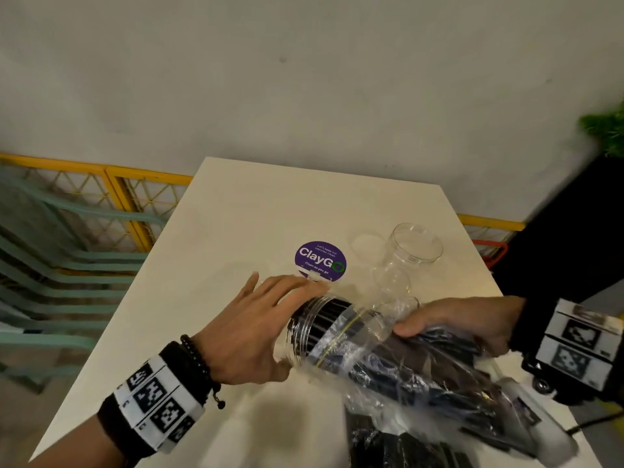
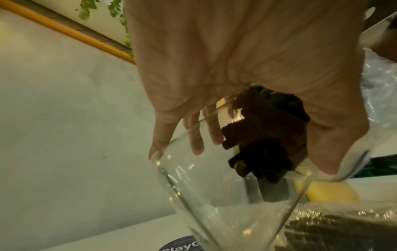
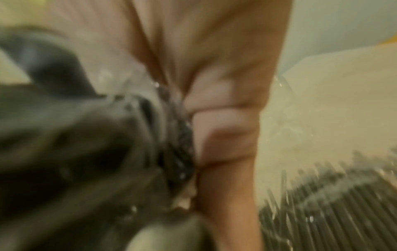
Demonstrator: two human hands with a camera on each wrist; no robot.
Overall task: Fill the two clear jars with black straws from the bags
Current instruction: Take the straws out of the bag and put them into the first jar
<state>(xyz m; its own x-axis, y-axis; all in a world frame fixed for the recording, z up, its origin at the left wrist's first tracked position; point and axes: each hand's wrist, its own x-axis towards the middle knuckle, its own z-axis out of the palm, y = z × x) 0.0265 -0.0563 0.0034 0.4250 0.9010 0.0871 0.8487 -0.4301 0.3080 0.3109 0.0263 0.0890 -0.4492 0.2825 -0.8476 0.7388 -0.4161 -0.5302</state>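
Gripping a clear plastic bag packed with black straws, the right hand curls its fingers and thumb around the bundle in the head view, over the near right part of the white bench. The bag's open end is pushed into the mouth of a clear jar that lies tilted on its side, and black straws already show through the jar wall. The left hand cups the base end of this jar, fingers spread and only lightly bent against it, thumb below. A second clear jar stands apart toward the far right of the bench, with no straws in it, and a clear lid lies just beside it. A purple round sticker sits on the bench between the left hand's fingertips and that jar. Another bag of straws lies at the near edge. Yellow railing and green chairs lie beyond the bench on the left.

From the left wrist, the left hand presses on the jar, its fingers seen through the clear wall, and the straws' cut ends bunch inside just below the palm. The bag crinkles at the right edge.

From the right wrist the picture is badly blurred: the right hand closes on crinkled plastic over a dark mass, and ribbed rows of straws show at lower right.
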